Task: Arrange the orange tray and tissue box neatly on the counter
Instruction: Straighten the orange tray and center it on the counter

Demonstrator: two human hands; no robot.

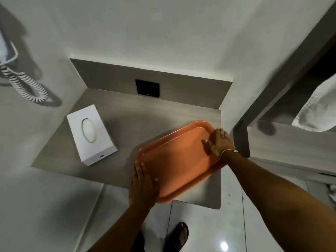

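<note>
An orange tray (179, 160) lies askew on the grey counter (127, 124), its near corner sticking out past the front edge. My left hand (142, 186) grips the tray's near-left edge, thumb on the rim. My right hand (220, 141) holds the far-right end, fingers curled over that rim. A white tissue box (91, 134) with an oval opening on top rests at the counter's left side, turned at an angle and apart from the tray.
A dark socket plate (147, 87) sits in the backsplash behind the counter. A coiled white cord (25, 84) hangs on the left wall. To the right stands a wooden frame (283, 140) with a white towel (318, 110). My sandalled foot (179, 235) is on the tiled floor.
</note>
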